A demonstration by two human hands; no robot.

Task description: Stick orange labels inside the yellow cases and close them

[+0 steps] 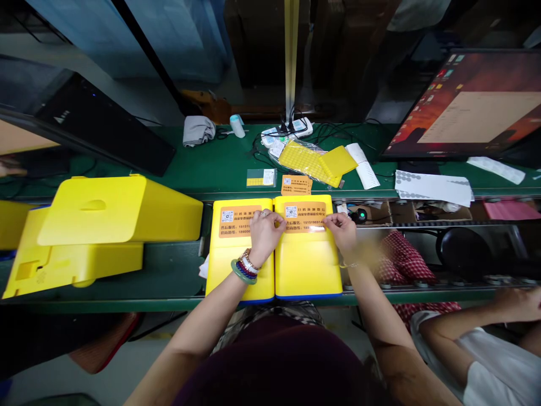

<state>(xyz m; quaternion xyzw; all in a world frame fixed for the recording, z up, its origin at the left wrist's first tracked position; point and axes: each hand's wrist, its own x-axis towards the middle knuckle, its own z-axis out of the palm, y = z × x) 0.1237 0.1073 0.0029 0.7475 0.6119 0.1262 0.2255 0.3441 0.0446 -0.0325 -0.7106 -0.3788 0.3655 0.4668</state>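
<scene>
Two yellow boxes stand side by side on the bench in front of me, the left box [240, 265] and the right box [307, 265]. An orange sticker [305, 213] with a QR code and printed lines lies across the top part of the right box. My left hand [265, 234] pinches the sticker's left edge, and my right hand [343, 231] pinches its right edge. A matching orange label [230, 228] is on the left box, its right part hidden behind my left hand. Beyond the boxes lie more orange stickers [296, 185].
More yellow boxes [164, 208] sit at the left. A small bag [261, 178], yellow sheets [310, 160] and a power strip [291, 131] lie on the green bench [203, 169]. A monitor [469, 107] stands at right. Another person's arm [469, 321] is at lower right.
</scene>
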